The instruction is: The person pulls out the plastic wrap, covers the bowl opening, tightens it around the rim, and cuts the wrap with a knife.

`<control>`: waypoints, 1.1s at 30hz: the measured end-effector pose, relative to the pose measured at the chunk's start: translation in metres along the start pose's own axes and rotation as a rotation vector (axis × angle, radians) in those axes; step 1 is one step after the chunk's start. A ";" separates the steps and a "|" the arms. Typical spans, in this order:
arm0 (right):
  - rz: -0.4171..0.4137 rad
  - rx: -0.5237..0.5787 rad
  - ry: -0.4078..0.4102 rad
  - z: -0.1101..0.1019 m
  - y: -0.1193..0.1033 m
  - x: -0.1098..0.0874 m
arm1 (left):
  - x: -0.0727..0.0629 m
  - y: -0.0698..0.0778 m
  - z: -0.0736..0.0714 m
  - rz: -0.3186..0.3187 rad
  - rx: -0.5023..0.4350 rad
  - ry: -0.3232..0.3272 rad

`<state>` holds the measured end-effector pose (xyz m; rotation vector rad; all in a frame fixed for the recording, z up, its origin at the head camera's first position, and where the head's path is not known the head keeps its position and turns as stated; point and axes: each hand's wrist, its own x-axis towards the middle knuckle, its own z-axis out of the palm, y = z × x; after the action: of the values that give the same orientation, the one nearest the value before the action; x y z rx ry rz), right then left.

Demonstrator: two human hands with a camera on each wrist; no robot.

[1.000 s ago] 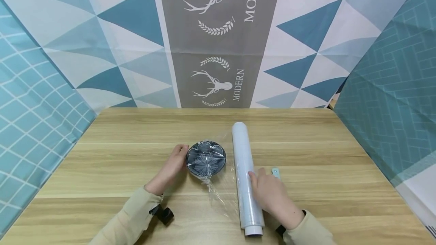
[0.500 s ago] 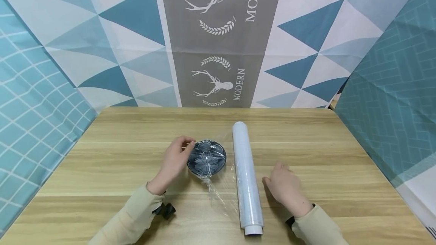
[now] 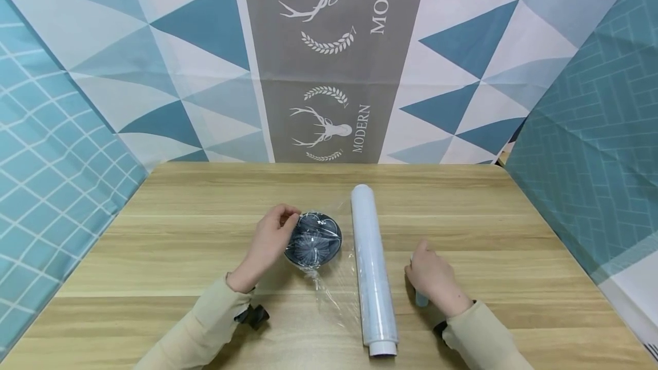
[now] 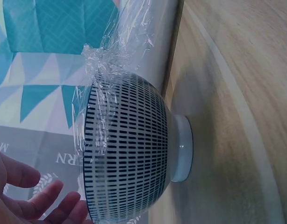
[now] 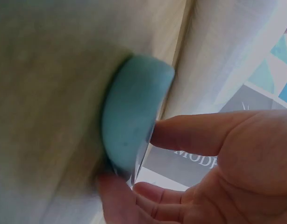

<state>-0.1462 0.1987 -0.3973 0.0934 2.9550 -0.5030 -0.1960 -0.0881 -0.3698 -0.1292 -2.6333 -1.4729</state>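
Here the left hand [image 3: 268,234] is lying loosely spread at the eleven o'clock rim of the bowl [image 4: 132,149], whose clear film [image 4: 105,65] is reaching to the roll [image 3: 373,270] at three o'clock. Past that, the right hand [image 3: 434,276] is pinching the teal tool [image 5: 130,114] (and mostly hiding it)! Good handling is probably needing a firm pinch there, light fingers here.

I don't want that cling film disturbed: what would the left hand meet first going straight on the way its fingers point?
Probably the patterned bowl, at its rim, or the cling film over it; the left hand is so close that contact is unclear.
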 end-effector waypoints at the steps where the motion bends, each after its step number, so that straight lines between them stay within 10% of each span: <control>1: -0.005 0.010 -0.006 0.000 0.000 0.001 | 0.000 0.000 0.000 0.003 0.000 0.002; 19: -0.032 0.205 -0.022 -0.017 -0.020 0.020 | 0.004 0.007 0.006 0.043 0.037 -0.031; 33: -0.157 0.216 0.134 -0.037 -0.055 0.028 | 0.002 0.021 0.017 0.104 0.028 -0.088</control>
<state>-0.1838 0.1603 -0.3489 -0.0865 3.0412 -0.8700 -0.1964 -0.0623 -0.3603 -0.3311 -2.6689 -1.4284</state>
